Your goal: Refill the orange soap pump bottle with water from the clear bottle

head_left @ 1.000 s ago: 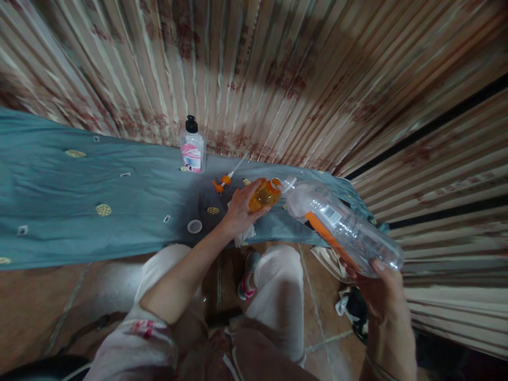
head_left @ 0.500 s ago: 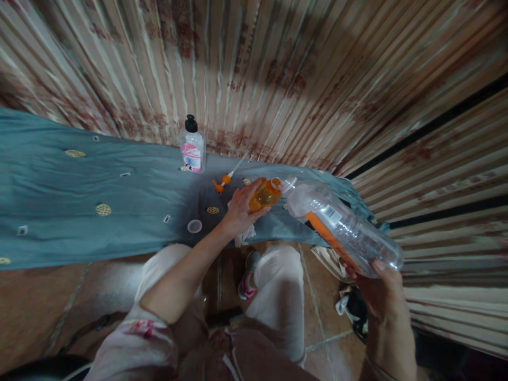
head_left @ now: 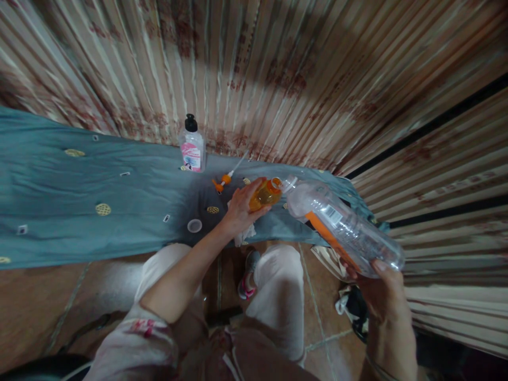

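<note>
My left hand (head_left: 241, 207) is closed around a small orange see-through bottle (head_left: 265, 194), whose open neck points up and to the right. My right hand (head_left: 379, 286) grips the base end of a large clear plastic bottle (head_left: 341, 225) with an orange label. This large bottle is tilted, its mouth right at the neck of the orange bottle; whether the two touch I cannot tell. An orange pump top (head_left: 223, 182) with a clear tube lies on the cloth beyond my left hand. Under that hand shows a crumpled white tissue (head_left: 245, 235), partly hidden.
A clear bottle with black cap and pink label (head_left: 192, 151) stands by the pleated curtain (head_left: 222, 79). A small round clear lid (head_left: 194, 226) lies on the blue-green cloth (head_left: 71, 196). A dark and white bundle (head_left: 353, 307) is on the tiled floor at right.
Almost nothing differs. Both hands and both bottles hold the same positions, with the large bottle's mouth still at the orange bottle's neck.
</note>
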A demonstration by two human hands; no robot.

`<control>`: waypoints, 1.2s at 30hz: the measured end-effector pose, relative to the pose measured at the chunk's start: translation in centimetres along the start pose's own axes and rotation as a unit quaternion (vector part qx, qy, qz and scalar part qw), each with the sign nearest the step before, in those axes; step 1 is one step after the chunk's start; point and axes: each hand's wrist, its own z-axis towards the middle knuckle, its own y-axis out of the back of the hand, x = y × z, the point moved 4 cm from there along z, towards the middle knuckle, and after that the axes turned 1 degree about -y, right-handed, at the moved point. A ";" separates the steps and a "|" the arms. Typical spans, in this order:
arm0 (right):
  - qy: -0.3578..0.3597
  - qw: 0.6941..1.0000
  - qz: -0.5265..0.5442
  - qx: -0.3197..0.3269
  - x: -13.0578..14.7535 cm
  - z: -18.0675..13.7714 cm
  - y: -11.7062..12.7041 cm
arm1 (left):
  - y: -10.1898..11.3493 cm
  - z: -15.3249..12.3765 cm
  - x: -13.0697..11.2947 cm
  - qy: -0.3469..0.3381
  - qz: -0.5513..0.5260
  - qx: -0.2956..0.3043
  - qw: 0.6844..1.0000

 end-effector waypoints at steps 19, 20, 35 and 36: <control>0.003 1.000 -0.008 0.015 -0.4 0.2 0.4 | 0.0 0.1 -0.2 -0.003 -0.014 -0.001 1.000; 0.003 1.000 -0.008 0.012 -0.4 0.2 0.5 | 0.0 0.1 -0.2 -0.005 -0.015 -0.003 1.000; 0.000 1.000 -0.011 0.018 0.0 -0.1 -0.1 | 0.2 0.2 -0.5 0.004 -0.006 0.004 1.000; -0.003 1.000 -0.010 0.018 0.1 -0.1 -0.1 | 0.2 0.2 -0.5 0.004 -0.006 0.005 1.000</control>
